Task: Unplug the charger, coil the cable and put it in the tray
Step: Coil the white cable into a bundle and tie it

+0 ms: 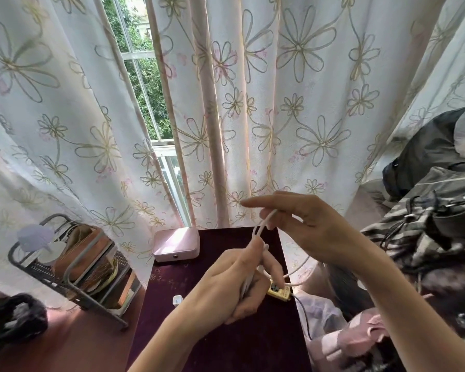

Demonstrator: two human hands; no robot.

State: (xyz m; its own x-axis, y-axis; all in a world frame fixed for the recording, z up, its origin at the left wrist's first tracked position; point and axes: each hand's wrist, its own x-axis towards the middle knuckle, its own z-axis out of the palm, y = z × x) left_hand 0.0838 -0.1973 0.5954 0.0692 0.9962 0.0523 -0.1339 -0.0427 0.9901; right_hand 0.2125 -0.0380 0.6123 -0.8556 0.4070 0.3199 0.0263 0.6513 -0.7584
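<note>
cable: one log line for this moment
step: coiling | left hand: holds cable loops | right hand: guides loop | charger: on table, unplugged

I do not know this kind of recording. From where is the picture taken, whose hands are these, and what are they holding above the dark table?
There is no machine here. A person wears a wide-angle camera on the head, so the one picture looks forward and down at that person's own two bare hands.

The left hand is closed around gathered loops of a white cable. The right hand lifts the next loop of the same cable between its fingers, so the coiling is under way.

On the dark purple table lie a pink box at the far edge, a small white charger plug lying apart from the cable, and a yellow power strip at the right edge. Flowered curtains hang behind. I cannot pick out a tray with certainty.
</note>
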